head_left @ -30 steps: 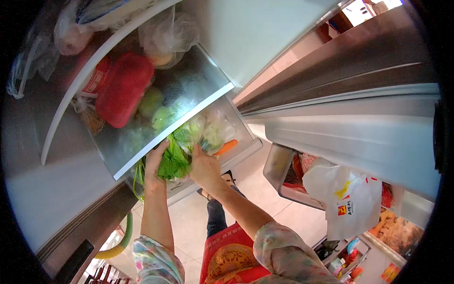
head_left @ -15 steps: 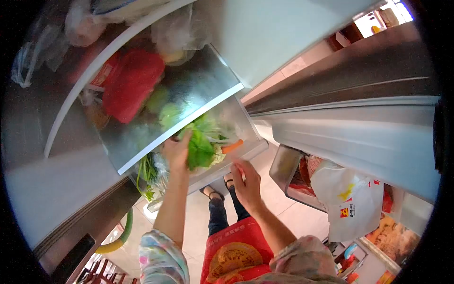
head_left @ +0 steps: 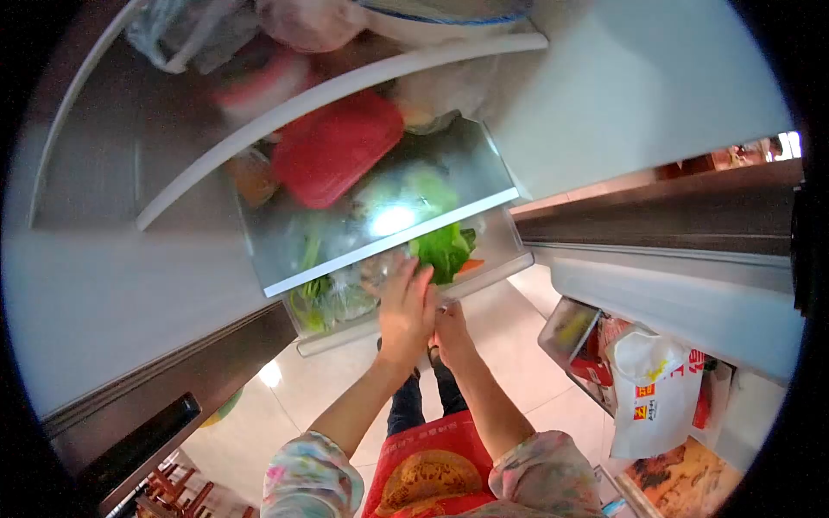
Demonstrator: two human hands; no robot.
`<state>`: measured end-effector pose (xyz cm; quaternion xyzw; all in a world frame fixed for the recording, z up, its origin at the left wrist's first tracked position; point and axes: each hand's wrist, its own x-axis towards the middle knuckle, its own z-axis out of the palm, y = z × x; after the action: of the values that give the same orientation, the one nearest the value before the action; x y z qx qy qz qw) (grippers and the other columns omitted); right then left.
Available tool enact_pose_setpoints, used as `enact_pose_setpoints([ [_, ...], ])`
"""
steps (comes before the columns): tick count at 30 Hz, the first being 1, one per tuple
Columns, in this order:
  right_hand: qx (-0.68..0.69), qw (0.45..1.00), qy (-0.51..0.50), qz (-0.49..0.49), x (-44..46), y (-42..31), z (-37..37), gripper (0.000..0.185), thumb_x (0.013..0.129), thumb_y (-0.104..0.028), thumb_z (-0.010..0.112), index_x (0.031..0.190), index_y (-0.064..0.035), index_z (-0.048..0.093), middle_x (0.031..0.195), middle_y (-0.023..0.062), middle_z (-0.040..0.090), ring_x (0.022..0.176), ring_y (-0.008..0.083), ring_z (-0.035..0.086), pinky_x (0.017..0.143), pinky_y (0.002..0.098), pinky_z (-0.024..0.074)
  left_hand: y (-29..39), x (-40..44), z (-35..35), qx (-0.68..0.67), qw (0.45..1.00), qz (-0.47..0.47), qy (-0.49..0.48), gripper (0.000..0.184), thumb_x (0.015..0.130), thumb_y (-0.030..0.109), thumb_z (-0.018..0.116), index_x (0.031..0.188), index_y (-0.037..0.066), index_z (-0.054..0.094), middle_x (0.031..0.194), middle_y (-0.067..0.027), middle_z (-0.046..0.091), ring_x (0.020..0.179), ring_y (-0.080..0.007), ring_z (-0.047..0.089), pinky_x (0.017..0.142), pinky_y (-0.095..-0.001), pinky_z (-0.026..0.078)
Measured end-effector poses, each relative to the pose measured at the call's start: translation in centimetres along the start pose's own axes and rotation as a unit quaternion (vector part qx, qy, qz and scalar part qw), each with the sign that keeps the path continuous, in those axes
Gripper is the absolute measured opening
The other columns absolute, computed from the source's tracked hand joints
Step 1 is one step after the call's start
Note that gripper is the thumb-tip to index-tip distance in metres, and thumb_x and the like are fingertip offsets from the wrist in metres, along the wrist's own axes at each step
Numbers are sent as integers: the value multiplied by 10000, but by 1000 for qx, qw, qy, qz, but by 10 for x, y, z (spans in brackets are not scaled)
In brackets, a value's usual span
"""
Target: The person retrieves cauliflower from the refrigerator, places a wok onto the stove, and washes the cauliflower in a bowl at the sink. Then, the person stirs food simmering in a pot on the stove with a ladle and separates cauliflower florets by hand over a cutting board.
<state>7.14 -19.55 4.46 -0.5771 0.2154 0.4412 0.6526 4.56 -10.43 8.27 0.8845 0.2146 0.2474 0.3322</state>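
Note:
My left hand (head_left: 404, 311) reaches over the front of the clear fridge drawer (head_left: 345, 332), fingers extended and a little apart, beside the leafy greens (head_left: 445, 253). Close to its right, my right hand (head_left: 453, 332) is at the drawer's front edge with its fingers curled; whether it holds anything is hidden. An orange carrot (head_left: 471, 265) shows at the drawer's right end. Plastic-wrapped vegetables (head_left: 345, 296) and green stalks (head_left: 308, 304) lie at the left. A glass shelf with a white front strip (head_left: 393, 244) covers the drawer's rear.
A red container (head_left: 337, 147) sits on the glass shelf, below a curved white shelf edge (head_left: 345, 86) and plastic bags. At the right, the open fridge door (head_left: 665, 298) has bins and a white plastic bag (head_left: 656, 406). A red apron (head_left: 432, 466) hangs below my hands.
The view has shifted, and the drawer sits further under the glass shelf. My left hand has let go of the greens. My right hand has come off the vegetables to the drawer's front edge.

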Motion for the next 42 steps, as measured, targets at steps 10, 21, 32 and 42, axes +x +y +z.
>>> enact_pose_setpoints([
  [10,76,991,-106,-26,30,-36,56,724,840,-55,511,1393,-53,44,1192,189,462,960,274,580,707,373,553,-7,-77,-53,-15,989,-144,-3,202,746,-53,540,937,5,573,1020,-158,570,1023,-361,522,869,-421,435],
  [21,-74,997,19,-2,-37,32,-62,455,805,-125,571,1230,-74,419,1143,106,508,908,247,595,673,358,525,21,-115,-105,-48,966,-245,67,224,754,-25,550,972,21,573,993,-166,579,995,-341,530,841,-391,441],
  [32,213,831,429,-283,-227,27,-481,289,817,-352,434,999,-138,502,1006,31,544,807,218,539,647,377,434,77,-90,-190,-118,959,-226,127,241,747,-27,553,981,24,579,964,-165,575,932,-322,535,822,-369,427],
  [42,116,784,370,-485,-288,-140,-500,465,889,-411,426,1220,-88,466,1191,105,503,1068,320,480,852,498,428,163,-163,-174,-129,959,-187,167,241,750,44,588,990,61,580,956,-130,594,927,-306,544,805,-373,439],
])
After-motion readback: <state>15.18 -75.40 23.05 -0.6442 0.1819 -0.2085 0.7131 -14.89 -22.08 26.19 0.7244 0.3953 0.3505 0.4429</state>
